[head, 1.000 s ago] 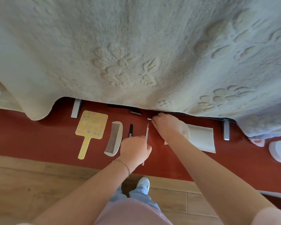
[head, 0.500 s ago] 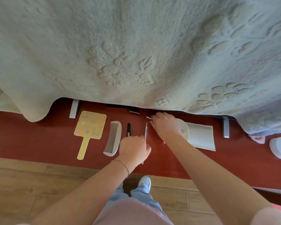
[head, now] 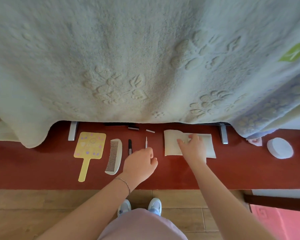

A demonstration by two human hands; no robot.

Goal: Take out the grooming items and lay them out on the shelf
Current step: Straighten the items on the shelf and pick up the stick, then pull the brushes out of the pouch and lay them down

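The right hand (head: 193, 147) lay spread, fingers on the flat white pouch (head: 171, 144), whose contents could not be seen. The left hand (head: 140, 164) pinched the near end of a thin white stick (head: 146, 142) lying on the red shelf (head: 42, 163). Left of it sat a black pen-like tool (head: 129, 146), a white comb (head: 114, 155) and a yellow hand mirror (head: 90, 147).

On the red shelf (head: 42, 167): one yellow hand mirror (head: 89, 148), one white comb (head: 114, 155), one black pen-like stick (head: 129, 147), one thin white stick (head: 146, 143), two small caps (head: 133, 128) (head: 150, 131), one white pouch (head: 171, 144), one round white pad (head: 280, 148). Two metal brackets (head: 72, 133) (head: 223, 134). One blanket (head: 145, 58) above. Two hands (head: 139, 164) (head: 193, 148).
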